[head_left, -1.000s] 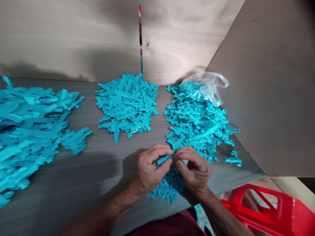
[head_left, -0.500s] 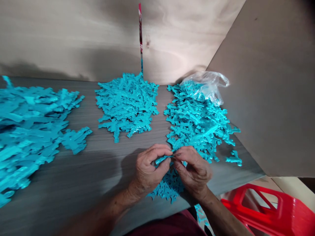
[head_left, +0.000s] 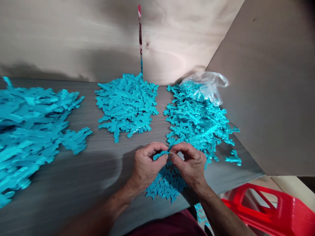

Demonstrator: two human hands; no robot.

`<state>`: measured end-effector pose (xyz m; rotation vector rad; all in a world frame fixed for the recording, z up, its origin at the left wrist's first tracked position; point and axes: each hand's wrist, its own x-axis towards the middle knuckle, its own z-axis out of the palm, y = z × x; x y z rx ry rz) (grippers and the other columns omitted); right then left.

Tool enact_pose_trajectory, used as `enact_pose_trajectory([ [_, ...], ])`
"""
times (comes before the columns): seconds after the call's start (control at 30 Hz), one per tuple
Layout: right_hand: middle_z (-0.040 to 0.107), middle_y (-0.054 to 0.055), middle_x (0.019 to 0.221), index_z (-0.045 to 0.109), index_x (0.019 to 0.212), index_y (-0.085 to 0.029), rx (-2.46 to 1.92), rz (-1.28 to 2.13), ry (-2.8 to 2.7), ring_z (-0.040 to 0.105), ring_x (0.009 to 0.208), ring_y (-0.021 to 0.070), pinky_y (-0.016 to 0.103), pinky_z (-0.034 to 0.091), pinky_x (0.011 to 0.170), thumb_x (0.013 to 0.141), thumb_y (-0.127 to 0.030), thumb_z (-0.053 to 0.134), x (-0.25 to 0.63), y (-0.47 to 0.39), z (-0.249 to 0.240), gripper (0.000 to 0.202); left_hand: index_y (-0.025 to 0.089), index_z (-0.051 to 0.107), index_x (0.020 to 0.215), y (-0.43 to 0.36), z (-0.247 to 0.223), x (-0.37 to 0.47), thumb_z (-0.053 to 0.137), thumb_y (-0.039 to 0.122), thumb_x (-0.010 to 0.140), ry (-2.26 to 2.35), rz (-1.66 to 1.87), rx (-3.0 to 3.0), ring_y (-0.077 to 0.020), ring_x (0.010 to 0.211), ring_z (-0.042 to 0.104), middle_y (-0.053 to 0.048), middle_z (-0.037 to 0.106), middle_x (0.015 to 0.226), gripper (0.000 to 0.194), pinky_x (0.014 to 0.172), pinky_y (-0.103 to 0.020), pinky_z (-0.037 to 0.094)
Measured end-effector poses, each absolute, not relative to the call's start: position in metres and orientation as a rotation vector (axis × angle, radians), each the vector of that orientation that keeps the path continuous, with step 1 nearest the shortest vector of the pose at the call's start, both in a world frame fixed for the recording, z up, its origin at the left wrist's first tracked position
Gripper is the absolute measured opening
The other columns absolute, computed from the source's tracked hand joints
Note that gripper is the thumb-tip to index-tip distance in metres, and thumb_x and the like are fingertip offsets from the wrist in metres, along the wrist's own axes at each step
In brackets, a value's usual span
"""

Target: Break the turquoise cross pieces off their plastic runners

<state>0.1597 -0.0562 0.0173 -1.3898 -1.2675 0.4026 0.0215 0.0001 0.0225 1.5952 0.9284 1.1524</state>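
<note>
A small turquoise plastic piece [head_left: 159, 155] is held between my two hands, above the near part of the table. My left hand [head_left: 147, 165] is closed, with thumb and fingertips pinching the piece, whose end sticks out toward the palm. Its far end meets the fingertips of my right hand [head_left: 190, 166], also closed in a pinch; the exact grip there is partly hidden. Right under the hands lies a heap of small, star-like turquoise pieces [head_left: 165, 186]. Just beyond my right hand is a bigger pile of turquoise plastic pieces [head_left: 194, 118].
A middle pile of turquoise pieces [head_left: 126, 105] and a large left pile [head_left: 29, 131] lie on the grey table [head_left: 86, 177]. A clear plastic bag [head_left: 209, 83] rests on the right pile. Boards [head_left: 73, 36] stand behind and right. A red plastic stool or chair [head_left: 283, 209] stands lower right.
Both hands have shifted slightly to the left and up, still together at the piece. More of the turquoise piece and of the small heap below now shows.
</note>
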Motion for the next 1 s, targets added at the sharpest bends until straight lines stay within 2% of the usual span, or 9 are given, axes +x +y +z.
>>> enact_pose_trajectory([
  [0.17,0.068,-0.003,0.071,0.068,0.081,-0.022,-1.394,0.595,-1.166,0.063,0.066,0.0131,0.025,0.050,0.063,0.074,-0.011,0.068,0.1620,-0.0541,0.0170,0.014,0.018,0.073,0.078,0.0029,0.0223,0.0204,0.067,0.010,0.064,0.970,1.039,1.474,-0.0128,0.068,0.069,0.001,0.075,0.075,0.017,0.065,-0.019,0.055],
  [0.4,0.068,-0.002,0.070,0.068,0.080,-0.022,-1.393,0.635,-1.149,0.063,0.064,0.0137,0.026,0.050,0.062,0.074,-0.013,0.067,0.1619,-0.0518,0.0170,0.011,0.018,0.071,0.076,0.0024,0.0224,0.0213,0.068,0.012,0.063,0.967,1.050,1.487,-0.0140,0.070,0.069,0.000,0.074,0.075,0.015,0.068,-0.022,0.056],
  [0.7,0.071,-0.001,0.075,0.067,0.084,-0.024,-1.231,0.360,-1.435,0.065,0.070,0.0161,0.032,0.053,0.068,0.078,-0.011,0.066,0.1696,-0.0510,0.0152,0.014,0.019,0.068,0.077,0.0016,0.0243,0.0194,0.069,0.009,0.065,0.862,1.134,1.566,-0.0149,0.073,0.069,-0.001,0.073,0.078,0.016,0.069,-0.023,0.058],
  [1.0,0.070,-0.001,0.076,0.066,0.085,-0.023,-1.256,0.322,-1.401,0.064,0.069,0.0148,0.030,0.052,0.067,0.080,-0.010,0.067,0.1643,-0.0529,0.0166,0.014,0.019,0.068,0.078,0.0007,0.0251,0.0187,0.070,0.005,0.067,0.816,1.250,1.694,-0.0147,0.075,0.070,-0.002,0.074,0.080,0.017,0.070,-0.022,0.056],
])
